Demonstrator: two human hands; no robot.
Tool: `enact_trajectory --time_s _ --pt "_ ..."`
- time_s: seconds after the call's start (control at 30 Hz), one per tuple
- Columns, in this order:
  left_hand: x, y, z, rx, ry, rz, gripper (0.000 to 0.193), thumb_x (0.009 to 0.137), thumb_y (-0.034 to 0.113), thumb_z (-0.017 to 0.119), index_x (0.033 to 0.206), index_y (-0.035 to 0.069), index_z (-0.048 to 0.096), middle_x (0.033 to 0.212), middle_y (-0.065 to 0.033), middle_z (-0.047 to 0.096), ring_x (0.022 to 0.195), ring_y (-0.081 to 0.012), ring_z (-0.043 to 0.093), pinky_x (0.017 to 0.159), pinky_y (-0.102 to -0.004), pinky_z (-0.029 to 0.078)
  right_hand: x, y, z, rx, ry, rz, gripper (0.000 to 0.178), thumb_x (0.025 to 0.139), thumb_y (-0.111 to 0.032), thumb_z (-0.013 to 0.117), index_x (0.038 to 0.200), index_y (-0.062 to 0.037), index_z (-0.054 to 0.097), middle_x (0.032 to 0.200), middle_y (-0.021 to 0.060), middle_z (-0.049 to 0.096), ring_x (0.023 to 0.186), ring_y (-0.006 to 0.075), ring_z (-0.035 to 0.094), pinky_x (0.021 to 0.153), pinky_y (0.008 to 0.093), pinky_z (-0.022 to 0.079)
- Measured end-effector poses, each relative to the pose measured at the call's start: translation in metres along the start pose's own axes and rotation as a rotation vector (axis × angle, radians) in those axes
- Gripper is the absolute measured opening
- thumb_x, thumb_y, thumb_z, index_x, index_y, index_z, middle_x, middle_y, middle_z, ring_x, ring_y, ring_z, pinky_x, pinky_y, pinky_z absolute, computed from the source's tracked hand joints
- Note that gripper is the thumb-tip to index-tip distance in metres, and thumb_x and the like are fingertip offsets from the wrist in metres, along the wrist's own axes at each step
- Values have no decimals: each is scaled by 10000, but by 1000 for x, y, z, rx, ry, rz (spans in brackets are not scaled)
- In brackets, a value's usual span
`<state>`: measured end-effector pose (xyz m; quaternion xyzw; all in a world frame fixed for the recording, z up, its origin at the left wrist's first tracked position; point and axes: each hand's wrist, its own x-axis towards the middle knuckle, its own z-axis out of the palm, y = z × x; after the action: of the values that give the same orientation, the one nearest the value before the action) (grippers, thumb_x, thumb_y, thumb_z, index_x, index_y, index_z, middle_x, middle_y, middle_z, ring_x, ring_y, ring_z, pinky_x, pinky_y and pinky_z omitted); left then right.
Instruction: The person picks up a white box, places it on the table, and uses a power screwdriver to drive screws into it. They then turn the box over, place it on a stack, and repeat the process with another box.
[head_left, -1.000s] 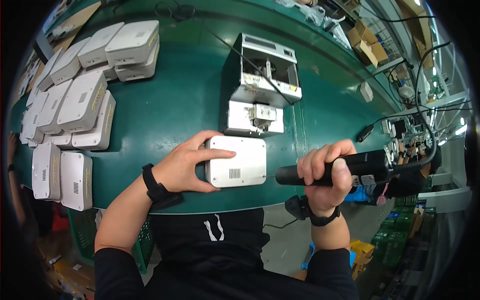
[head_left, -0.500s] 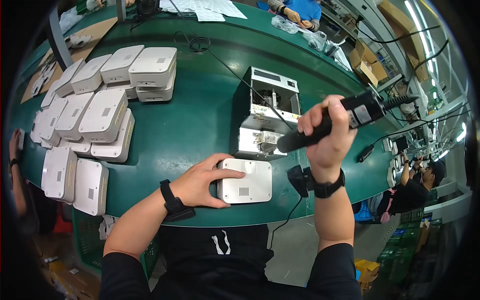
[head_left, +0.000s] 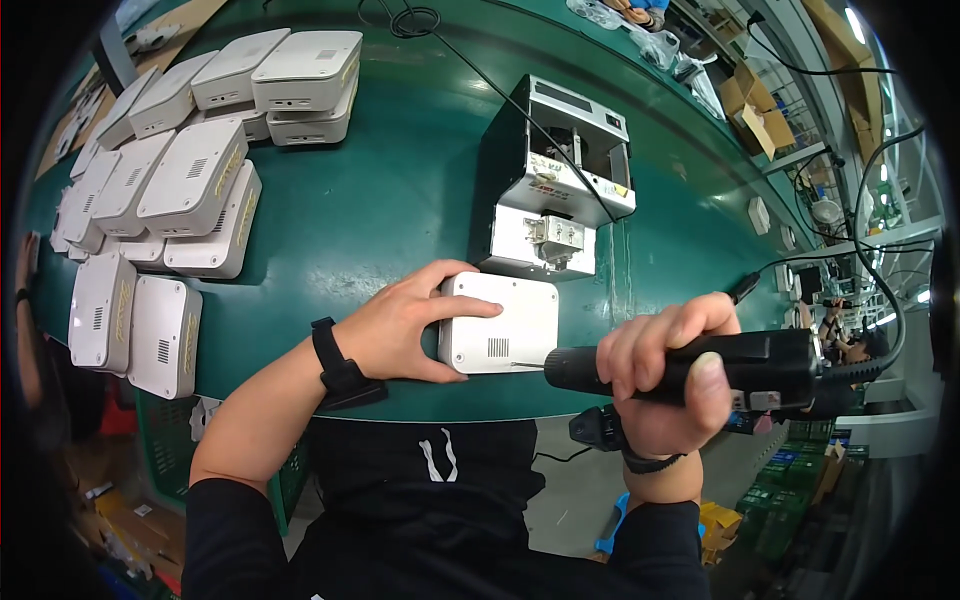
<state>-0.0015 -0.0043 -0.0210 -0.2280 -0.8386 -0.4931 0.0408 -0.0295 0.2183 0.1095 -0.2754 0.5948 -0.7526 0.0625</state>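
Head view: left fingers (head_left: 468, 308) spread wide, holding white box (head_left: 520, 318); right fingers (head_left: 648, 355) wrapped round black screwdriver (head_left: 765, 362)

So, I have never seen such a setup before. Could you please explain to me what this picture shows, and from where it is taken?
There is no robot here: a person works bare-handed. The camera is a wide fisheye worn on the head, looking down, so straight edges appear bent. The left hand holds the left end of a white box lying on the green table. The right hand grips a black corded tool, probably an electric screwdriver; its thin bit points left, at the box's near edge. Beyond the box stands a black-and-silver machine. Similar boxes are stacked at left.
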Motion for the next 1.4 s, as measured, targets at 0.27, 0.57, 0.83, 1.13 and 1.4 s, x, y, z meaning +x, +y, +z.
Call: enact_trajectory --time_s 0.27,0.57,0.83,1.13,1.4 --pt "-3 0 1 -34 42 -24 698 574 224 896 1228 198 651 1332 -138 485 1123 -304 577 942 -378 506 -9 10 1 1 19 28 330 872 -349 611 921 -95 406 614 35 473 486 159 461 513 328 423" --pt "-1 0 1 -6 29 11 685 589 229 891 1229 203 645 1333 -133 472 1144 -307 561 961 -387 493 12 3 -5 62 -40 -4 280 896 -326 563 941 -89 422 612 32 467 485 152 461 528 321 429" --pt "-1 5 0 -22 1 -2 674 610 245 883 1236 209 636 1329 -133 463 1163 -320 542 971 -398 484 82 13 -17 -80 214 -214 190 951 -265 455 946 -76 442 612 26 447 471 144 425 501 313 392" --pt "-1 2 -2 -51 16 -6 680 603 230 887 1235 202 638 1342 -146 457 1159 -323 544 968 -394 481 32 -7 11 106 -20 -46 307 912 -370 544 940 -84 434 599 29 466 458 154 445 499 326 412" --pt "0 2 -2 -28 22 -38 678 595 213 883 1229 199 644 1338 -156 468 1163 -323 543 968 -391 480 10 -15 43 20 -17 109 447 815 -442 691 918 -106 416 613 30 483 472 159 460 521 335 430"
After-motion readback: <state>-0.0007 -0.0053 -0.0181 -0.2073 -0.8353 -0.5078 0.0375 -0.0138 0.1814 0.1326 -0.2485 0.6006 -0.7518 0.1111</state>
